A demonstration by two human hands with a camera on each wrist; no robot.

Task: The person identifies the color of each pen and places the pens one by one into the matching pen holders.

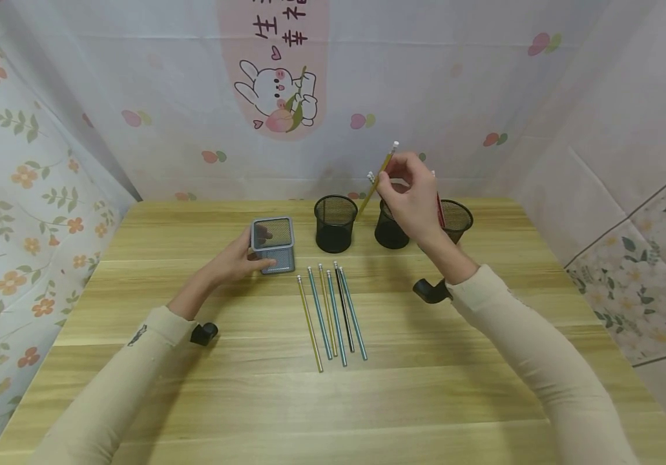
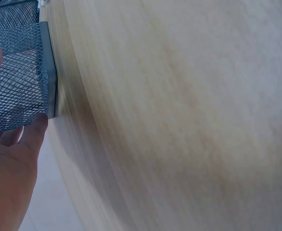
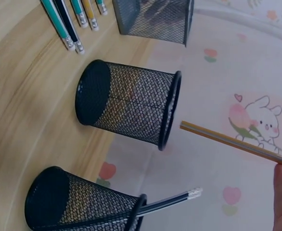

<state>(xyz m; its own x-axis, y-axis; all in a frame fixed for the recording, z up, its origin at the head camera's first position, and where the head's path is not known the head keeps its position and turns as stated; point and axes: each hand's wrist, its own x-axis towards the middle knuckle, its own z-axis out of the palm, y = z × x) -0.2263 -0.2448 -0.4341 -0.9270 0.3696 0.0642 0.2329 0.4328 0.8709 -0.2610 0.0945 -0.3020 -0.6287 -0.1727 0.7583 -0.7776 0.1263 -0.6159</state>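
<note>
My left hand [image 1: 230, 263] holds a grey square mesh pencil holder [image 1: 287, 261], thumb on its front and other fingers at its side; the left wrist view shows fingertips against the mesh [image 2: 20, 72]. My right hand [image 1: 413, 201] pinches a yellow pencil [image 1: 369, 196] near its white-eraser end, raised and slanting down leftward. In the right wrist view the pencil's lower end is just beyond the rim of a black round mesh cup [image 3: 136, 103], outside it. My right hand partly hides the middle black cup [image 1: 391, 234], which holds dark pencils [image 3: 167, 204].
A third black cup [image 1: 458, 217], with a red pencil [image 1: 440, 210], stands at the right. Several yellow, blue and black pencils [image 1: 335, 316] lie side by side on the wooden table [image 1: 251, 407]. Printed cloth [image 1: 426, 77] hangs behind the table.
</note>
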